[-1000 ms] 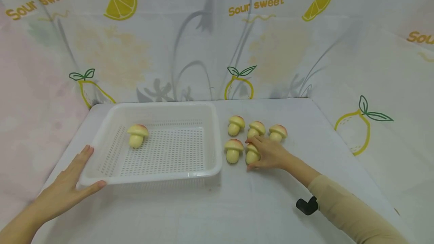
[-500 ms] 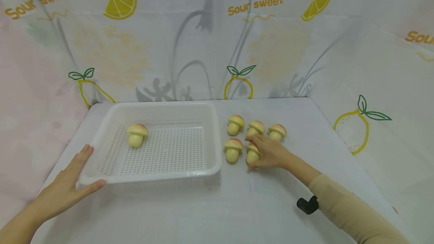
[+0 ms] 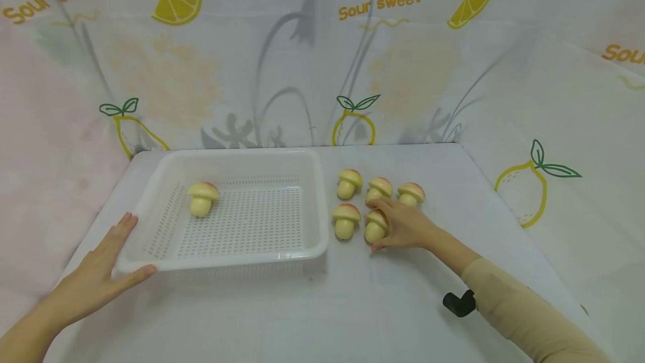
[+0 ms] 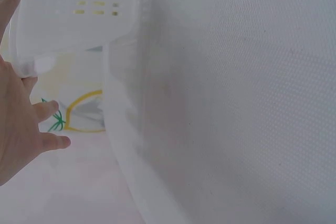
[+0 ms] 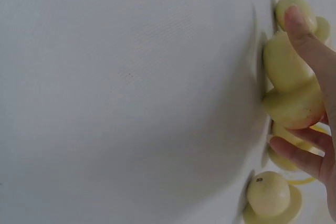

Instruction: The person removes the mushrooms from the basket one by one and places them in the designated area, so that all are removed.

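Note:
In the head view a white plastic basket [image 3: 221, 265] with a slotted floor stands on the left of the table, one cream toy mushroom [image 3: 201, 200] lying inside. My left hand [image 3: 93, 284] rests at its front left corner, thumb and fingers spread against the rim. On the right, my right hand [image 3: 405, 226] reaches round another toy mushroom [image 3: 374, 229] on the cloth. The right wrist view shows the thumb beyond the stem end and fingers past the cap of this mushroom [image 5: 286, 69], with slight gaps visible. Whether any finger touches it is hard to tell.
Several similar mushrooms surround the right hand: one left [image 3: 345, 223], one behind left [image 3: 349, 184], one behind [image 3: 379, 188], one behind right [image 3: 411, 192]. A black object [image 3: 459, 303] shows beside the right sleeve. Lemon-printed cloth [image 3: 302, 71] hangs behind the table [image 3: 302, 324].
My right hand has shifted slightly right, its thumb drawn off the mushroom's stem end, so more of that mushroom shows. The left hand stays at the basket; the head view has tilted slightly.

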`<control>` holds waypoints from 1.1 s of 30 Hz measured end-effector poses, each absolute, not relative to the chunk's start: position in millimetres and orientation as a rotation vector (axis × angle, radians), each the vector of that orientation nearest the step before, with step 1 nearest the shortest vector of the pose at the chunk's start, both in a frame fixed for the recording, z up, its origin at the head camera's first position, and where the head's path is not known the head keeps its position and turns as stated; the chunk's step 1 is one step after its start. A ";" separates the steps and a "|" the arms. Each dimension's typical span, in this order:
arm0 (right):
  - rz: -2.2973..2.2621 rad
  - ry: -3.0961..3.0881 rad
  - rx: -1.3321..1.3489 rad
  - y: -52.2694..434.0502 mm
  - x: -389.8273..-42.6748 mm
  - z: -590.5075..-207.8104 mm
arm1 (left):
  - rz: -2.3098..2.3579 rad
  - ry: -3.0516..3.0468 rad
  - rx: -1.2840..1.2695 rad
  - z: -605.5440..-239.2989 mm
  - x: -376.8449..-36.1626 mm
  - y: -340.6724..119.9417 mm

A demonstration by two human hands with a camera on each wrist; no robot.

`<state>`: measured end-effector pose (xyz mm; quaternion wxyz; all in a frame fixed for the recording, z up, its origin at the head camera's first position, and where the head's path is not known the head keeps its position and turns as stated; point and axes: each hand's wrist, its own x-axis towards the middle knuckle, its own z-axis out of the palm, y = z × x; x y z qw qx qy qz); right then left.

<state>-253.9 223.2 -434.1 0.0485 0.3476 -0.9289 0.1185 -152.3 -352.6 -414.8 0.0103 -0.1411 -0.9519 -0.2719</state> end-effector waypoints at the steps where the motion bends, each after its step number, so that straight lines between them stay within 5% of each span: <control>1: 0.354 -2.826 1.056 223.5 -254.0 -433.4 | -0.851 -2.971 -0.442 -414.4 -152.2 -352.5; 33: 0.366 -2.443 1.098 207.6 -270.9 -359.4 | -0.824 -2.974 -0.417 -415.2 -151.1 -352.6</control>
